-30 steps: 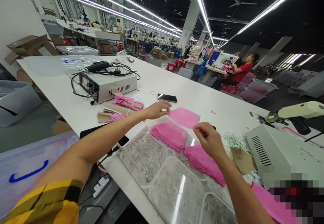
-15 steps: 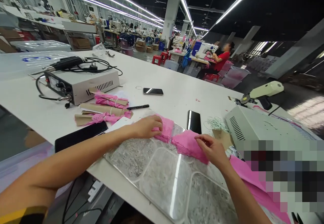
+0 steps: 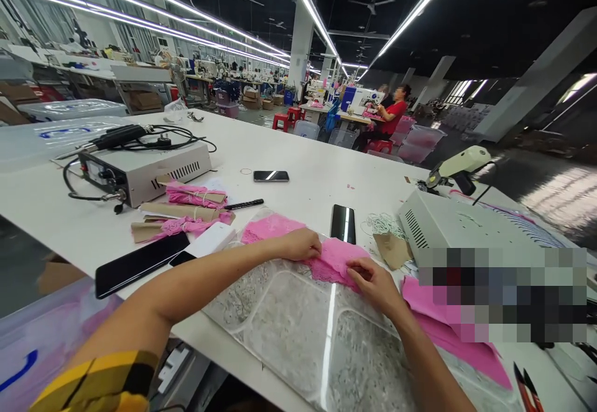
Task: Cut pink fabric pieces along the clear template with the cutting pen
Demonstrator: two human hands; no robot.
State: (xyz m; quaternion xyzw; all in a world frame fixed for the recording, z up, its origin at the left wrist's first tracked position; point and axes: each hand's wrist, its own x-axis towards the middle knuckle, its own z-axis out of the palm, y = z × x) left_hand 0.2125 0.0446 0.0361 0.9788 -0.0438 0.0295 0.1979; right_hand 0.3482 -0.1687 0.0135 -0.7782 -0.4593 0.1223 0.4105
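Observation:
A pink lace fabric piece (image 3: 339, 256) with a scalloped edge lies on a grey marble-patterned mat under a clear sheet (image 3: 289, 322). At its left edge, my left hand (image 3: 302, 244) is closed with its fingertips pinched on the lace. My right hand (image 3: 375, 281) holds the right edge between thumb and forefinger, the other fingers curled. Left of my left hand rests another pink lace pile (image 3: 268, 228), partly covered by my forearm. Larger pink fabric (image 3: 452, 325) spreads to the right of my right forearm.
Beyond the mat lie two phones, one dark (image 3: 343, 223) and one farther off (image 3: 271, 176). Tied pink bundles (image 3: 186, 213), a pen (image 3: 245, 204) and a grey control box (image 3: 149, 173) are at left. A pale green machine (image 3: 452, 225) stands at right. A seated person (image 3: 392, 120) works farther back.
My left hand has left the left lace pile and moved right to the left edge of the other piece. My right hand stays at that piece's right edge. The view has shifted slightly.

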